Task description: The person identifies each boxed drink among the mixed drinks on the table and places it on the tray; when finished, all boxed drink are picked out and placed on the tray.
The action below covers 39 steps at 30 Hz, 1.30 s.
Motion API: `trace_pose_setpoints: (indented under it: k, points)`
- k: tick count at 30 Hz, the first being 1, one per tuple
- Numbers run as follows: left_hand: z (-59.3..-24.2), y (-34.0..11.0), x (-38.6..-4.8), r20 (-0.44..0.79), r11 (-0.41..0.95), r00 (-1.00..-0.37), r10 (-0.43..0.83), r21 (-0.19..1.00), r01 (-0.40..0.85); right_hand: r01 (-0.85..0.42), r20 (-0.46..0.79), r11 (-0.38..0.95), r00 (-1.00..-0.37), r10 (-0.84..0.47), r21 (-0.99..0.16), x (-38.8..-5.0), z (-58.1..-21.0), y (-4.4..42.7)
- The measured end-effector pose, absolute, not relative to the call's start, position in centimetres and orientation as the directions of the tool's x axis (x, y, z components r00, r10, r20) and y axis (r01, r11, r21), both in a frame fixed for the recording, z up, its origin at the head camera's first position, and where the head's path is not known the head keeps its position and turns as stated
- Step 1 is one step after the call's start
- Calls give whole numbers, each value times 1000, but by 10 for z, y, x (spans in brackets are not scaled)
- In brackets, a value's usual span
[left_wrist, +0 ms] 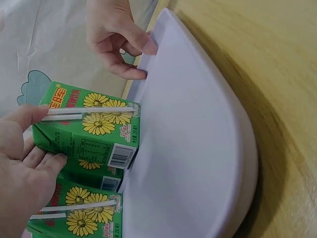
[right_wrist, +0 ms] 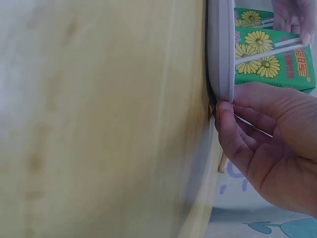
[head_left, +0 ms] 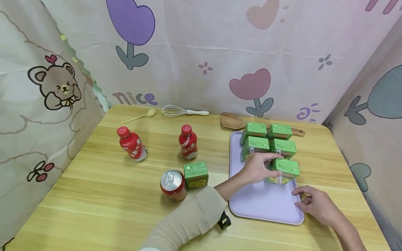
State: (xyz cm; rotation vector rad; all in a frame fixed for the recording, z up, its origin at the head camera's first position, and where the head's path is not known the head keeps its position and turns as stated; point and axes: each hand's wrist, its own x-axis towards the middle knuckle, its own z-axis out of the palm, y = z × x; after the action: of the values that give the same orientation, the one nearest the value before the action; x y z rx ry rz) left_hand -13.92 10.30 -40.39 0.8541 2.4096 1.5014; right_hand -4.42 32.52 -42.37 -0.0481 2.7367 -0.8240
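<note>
My left hand (head_left: 259, 168) grips a green drink carton (head_left: 286, 168) by its upper part, thumb on the near side. The carton stands at the front of a row of several like cartons (head_left: 257, 143) on a lilac tray (head_left: 260, 207). In the left wrist view, yellow flowers and a white straw show on the gripped carton (left_wrist: 101, 121). At the tray's right edge my right hand (head_left: 320, 205) pinches the rim between thumb and fingers. The right wrist view shows those fingertips (right_wrist: 225, 111) around the rim (right_wrist: 225, 54).
Left of the tray stand another green carton (head_left: 196, 176), a cola can (head_left: 173, 186) and two red bottles (head_left: 133, 144), (head_left: 188, 143). A yellow spoon (head_left: 151, 112), a whisk (head_left: 185, 111) and a wooden spatula (head_left: 232, 121) lie along the back edge. A small black object (head_left: 224, 221) is near my left sleeve.
</note>
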Motion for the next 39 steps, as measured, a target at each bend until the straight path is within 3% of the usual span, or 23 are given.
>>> trace_pose_setpoints:
  k: [11, 18, 23, 29, 39]
  points:
    - [-401, 104, -132, 86, 350, -854, 513, 887, 300, 46, -251, 837, -962, -110, -545, -44, -424, 325]
    - [-380, 98, -116, 196, 491, -854, 482, 747, 448, 46, -255, 841, -961, -111, -539, -43, -422, 325]
    - [-358, 87, -105, 261, 495, -817, 515, 687, 532, 43, -250, 840, -962, -112, -541, -43, -422, 324]
    - [-328, 51, -96, 342, 391, -778, 526, 715, 579, 38, -240, 837, -964, -112, -546, -43, -424, 324]
    - [-285, -29, -93, 287, 404, -860, 421, 790, 461, 45, -247, 839, -963, -108, -543, -44, -424, 325]
